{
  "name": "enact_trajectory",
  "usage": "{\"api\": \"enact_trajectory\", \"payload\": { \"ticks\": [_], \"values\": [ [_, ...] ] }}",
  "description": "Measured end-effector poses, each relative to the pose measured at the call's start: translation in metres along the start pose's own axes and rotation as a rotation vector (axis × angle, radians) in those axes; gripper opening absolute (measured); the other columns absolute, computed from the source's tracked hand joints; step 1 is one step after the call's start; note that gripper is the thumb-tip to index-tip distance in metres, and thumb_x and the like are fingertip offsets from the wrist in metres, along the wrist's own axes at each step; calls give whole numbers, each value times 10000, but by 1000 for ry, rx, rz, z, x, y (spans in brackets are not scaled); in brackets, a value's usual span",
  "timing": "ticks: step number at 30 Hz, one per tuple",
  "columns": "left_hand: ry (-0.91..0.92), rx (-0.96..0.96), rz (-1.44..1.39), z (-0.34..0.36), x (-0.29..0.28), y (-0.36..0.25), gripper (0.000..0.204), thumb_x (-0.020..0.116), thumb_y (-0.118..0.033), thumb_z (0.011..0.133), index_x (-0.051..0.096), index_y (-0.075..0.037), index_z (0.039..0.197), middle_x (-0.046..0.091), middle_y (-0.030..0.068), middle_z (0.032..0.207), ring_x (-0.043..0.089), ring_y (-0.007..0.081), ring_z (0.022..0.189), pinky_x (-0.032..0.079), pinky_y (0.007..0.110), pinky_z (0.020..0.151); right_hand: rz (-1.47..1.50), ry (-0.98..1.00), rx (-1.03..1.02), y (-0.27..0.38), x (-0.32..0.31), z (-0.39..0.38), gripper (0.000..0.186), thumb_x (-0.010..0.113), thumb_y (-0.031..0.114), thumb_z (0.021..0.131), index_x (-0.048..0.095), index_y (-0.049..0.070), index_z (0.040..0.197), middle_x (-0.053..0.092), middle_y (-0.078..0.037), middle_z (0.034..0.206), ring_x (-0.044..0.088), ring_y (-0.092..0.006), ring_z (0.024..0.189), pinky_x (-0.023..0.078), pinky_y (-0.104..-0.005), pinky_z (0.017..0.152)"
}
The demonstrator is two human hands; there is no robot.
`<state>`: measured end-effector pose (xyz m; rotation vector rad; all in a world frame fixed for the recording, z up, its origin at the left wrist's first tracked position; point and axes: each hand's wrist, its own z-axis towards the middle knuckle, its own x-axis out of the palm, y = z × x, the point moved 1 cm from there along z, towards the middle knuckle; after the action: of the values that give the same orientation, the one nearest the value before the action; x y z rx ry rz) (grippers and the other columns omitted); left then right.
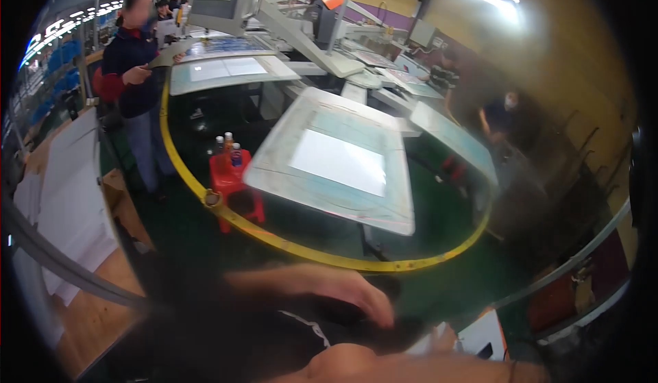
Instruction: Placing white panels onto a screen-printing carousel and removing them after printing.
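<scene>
My left hand (367,301) reaches across from the left over a dark area, blurred, with fingers bent downward; whether it holds anything is unclear. My right arm (473,366) lies along the lower edge, its fingers too blurred and hidden to make out. Near both, at the lower right, is a white flat object with an orange edge (483,335). Beyond my hands, a large pale platen (267,170) carries a white rectangle (336,160) and sits on a rotary machine's arm.
A yellow curved rail (315,253) rings the machine. A red stool (226,174) holds bottles. A person (133,88) at the left holds a flat sheet; two others (500,119) work at the right. White sheets (68,198) lie on a wooden table at left.
</scene>
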<state>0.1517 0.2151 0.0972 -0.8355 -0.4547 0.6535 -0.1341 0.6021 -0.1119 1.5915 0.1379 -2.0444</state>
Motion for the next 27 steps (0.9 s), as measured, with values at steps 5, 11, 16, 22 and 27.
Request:
{"api": "enact_trajectory", "payload": {
  "ticks": [5,11,16,22,27],
  "values": [
    [-578,-326,1720,-33,-10,-56,521,553,-337,897,460,-141,1371,230,251,1491,179,382,1405,186,574,1091,32,32,-14,22,0,-5,601,668,378,783,525,-26,1204,576,-226,1110,516,-383,1075,392,-451,935],
    [-593,-383,1774,-44,-53,9,651,651,-285,808,396,-241,1405,216,145,1523,170,406,1402,204,591,1089,-10,33,36,29,-6,-17,582,686,348,771,531,-9,1203,572,-191,1151,520,-355,1097,397,-428,958],
    [-263,-473,1755,-26,-71,46,630,646,-258,822,400,-212,1400,237,158,1512,241,373,1387,248,511,1101,11,-51,39,46,-35,-20,520,705,293,745,554,16,1159,576,-174,1144,524,-337,1096,404,-425,940],
    [-185,-347,1391,-13,-88,88,603,665,-200,807,434,-129,1360,365,155,1441,369,380,1312,324,484,1057,28,-261,131,77,-66,-6,339,633,189,709,544,-10,968,537,-162,916,509,-368,897,382,-448,858],
    [-160,-270,663,21,-78,143,614,575,-264,904,328,-40,1419,382,175,1427,373,333,1317,309,419,1085,-177,-264,-172,175,-135,31,332,627,232,662,528,14,893,466,-157,804,455,-324,742,365,-404,695]
  ]
}}
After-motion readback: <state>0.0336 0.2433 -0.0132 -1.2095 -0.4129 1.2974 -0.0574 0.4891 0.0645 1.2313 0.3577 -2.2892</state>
